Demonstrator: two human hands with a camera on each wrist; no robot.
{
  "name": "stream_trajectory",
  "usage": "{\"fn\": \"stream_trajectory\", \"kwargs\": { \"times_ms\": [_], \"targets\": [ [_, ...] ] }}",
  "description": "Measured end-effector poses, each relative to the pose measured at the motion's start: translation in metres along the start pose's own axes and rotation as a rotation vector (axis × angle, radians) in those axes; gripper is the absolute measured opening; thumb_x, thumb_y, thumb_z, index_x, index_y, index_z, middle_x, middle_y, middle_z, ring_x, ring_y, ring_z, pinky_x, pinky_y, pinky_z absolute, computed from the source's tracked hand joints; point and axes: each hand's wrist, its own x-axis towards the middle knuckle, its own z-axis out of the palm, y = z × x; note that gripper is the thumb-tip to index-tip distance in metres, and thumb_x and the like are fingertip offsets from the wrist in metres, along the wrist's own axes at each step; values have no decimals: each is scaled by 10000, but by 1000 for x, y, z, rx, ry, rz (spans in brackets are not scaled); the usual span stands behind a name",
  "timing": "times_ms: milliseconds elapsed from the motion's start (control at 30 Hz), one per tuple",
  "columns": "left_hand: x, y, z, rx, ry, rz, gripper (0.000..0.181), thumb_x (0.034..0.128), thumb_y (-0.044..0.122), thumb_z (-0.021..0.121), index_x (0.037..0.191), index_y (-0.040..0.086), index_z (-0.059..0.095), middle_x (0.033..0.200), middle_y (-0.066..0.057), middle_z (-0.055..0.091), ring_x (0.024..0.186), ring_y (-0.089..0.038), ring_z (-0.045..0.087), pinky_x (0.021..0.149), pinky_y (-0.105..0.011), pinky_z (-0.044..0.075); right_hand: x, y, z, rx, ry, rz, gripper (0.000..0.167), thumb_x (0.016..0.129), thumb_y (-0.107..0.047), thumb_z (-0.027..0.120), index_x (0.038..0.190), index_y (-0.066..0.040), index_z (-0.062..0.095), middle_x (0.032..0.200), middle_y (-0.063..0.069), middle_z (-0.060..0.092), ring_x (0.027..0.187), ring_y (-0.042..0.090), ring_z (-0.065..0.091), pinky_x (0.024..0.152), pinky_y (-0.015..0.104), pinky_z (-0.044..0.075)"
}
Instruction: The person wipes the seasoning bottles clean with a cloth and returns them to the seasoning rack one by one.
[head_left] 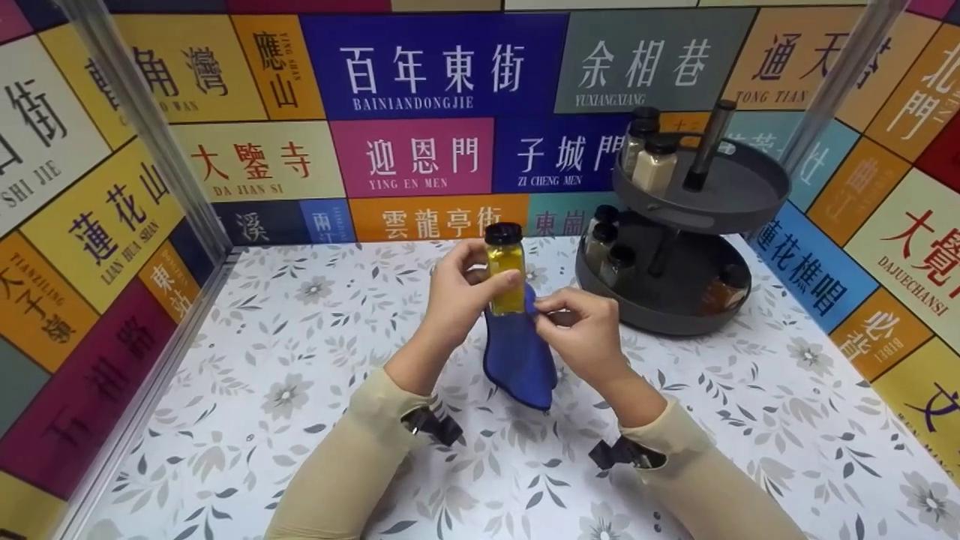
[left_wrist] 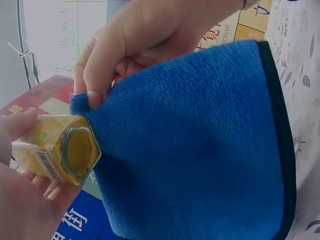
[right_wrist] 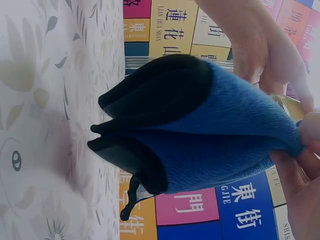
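Observation:
A square glass jar (head_left: 507,259) of yellow liquid with a black lid stands upright in the air, gripped by my left hand (head_left: 457,296) with the thumb across its front. Its base and a barcode label show in the left wrist view, where the jar bottom (left_wrist: 79,152) faces the camera. My right hand (head_left: 589,330) pinches a blue cloth (head_left: 517,360) with dark edging beside the jar. The cloth hangs down in folds, and its upper part touches the jar's side. In the right wrist view the folded cloth (right_wrist: 225,115) has a small dark loop (right_wrist: 131,200) at its edge.
A dark two-tier round rack (head_left: 664,319) stands at the back right, with several black-lidded jars on its tiers, one holding pale powder (head_left: 655,166). A floral cloth (head_left: 300,352) covers the table. Walls with coloured sign panels (head_left: 435,64) enclose the back and sides.

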Motion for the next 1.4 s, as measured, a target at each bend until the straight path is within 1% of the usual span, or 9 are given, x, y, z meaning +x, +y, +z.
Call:
{"fn": "stream_trajectory", "kwargs": {
  "times_ms": [167, 300, 433, 533, 667, 900, 1100, 1233, 1400],
  "targets": [
    [-2, 0, 4, 14, -38, -35, 426, 881, 149, 855, 1249, 44, 668, 1129, -134, 722, 943, -245, 775, 843, -373, 652, 2, -3, -4, -25, 26, -32, 235, 773, 205, 735, 853, 2, 819, 821, 154, 790, 791, 60, 754, 693, 239, 642],
    [-5, -4, 10, 58, -97, -75, 415, 874, 168, 867, 1227, 66, 676, 1129, -123, 720, 952, -235, 775, 855, -368, 650, 8, -5, -12, -25, 98, -54, 209, 786, 193, 742, 865, 16, 820, 816, 192, 780, 785, 39, 750, 694, 230, 639],
    [-8, -9, 18, 91, -150, -103, 426, 858, 174, 891, 1220, 84, 684, 1109, -97, 716, 934, -217, 766, 873, -354, 646, 13, -8, -19, 17, 178, -63, 183, 802, 181, 762, 884, 28, 822, 839, 230, 776, 789, 66, 766, 703, 226, 638],
    [-10, -13, 21, 88, -183, -112, 447, 848, 166, 902, 1225, 78, 679, 1107, -94, 714, 926, -220, 766, 875, -352, 647, 16, -9, -23, 44, 206, -73, 177, 819, 172, 770, 909, 29, 824, 871, 239, 781, 808, 90, 781, 722, 223, 637],
    [-9, -14, 22, 76, -167, -110, 449, 854, 156, 892, 1231, 74, 663, 1111, -86, 706, 941, -213, 769, 865, -342, 646, 15, -7, -23, 29, 184, -60, 166, 823, 160, 778, 909, 26, 823, 874, 229, 783, 799, 78, 775, 704, 216, 633],
    [-5, -9, 15, 44, -40, -50, 431, 876, 154, 865, 1233, 50, 647, 1083, -108, 680, 964, -236, 768, 894, -363, 644, 7, 1, -12, -46, 87, 0, 197, 784, 177, 744, 833, 0, 816, 813, 172, 787, 762, 26, 738, 662, 202, 626],
    [-1, -4, 9, -18, 23, 9, 439, 886, 114, 842, 1266, 18, 644, 1121, -140, 703, 934, -248, 756, 859, -365, 640, 2, 2, -7, -50, 7, 19, 247, 761, 194, 731, 821, -27, 824, 810, 127, 796, 744, 37, 733, 635, 200, 619],
    [-2, -5, 11, -9, 3, -10, 439, 892, 130, 841, 1269, 21, 646, 1146, -145, 711, 943, -240, 759, 869, -361, 640, 5, 1, -11, -75, -6, 8, 257, 753, 193, 733, 820, -36, 828, 814, 110, 802, 730, 39, 730, 624, 187, 609],
    [-7, -10, 19, 15, -79, -81, 404, 881, 134, 854, 1220, 43, 654, 1112, -114, 697, 940, -225, 767, 861, -356, 644, 11, -1, -18, -59, 68, -26, 216, 776, 178, 740, 843, -9, 827, 811, 164, 790, 764, 27, 743, 660, 199, 623]
  ]
}}
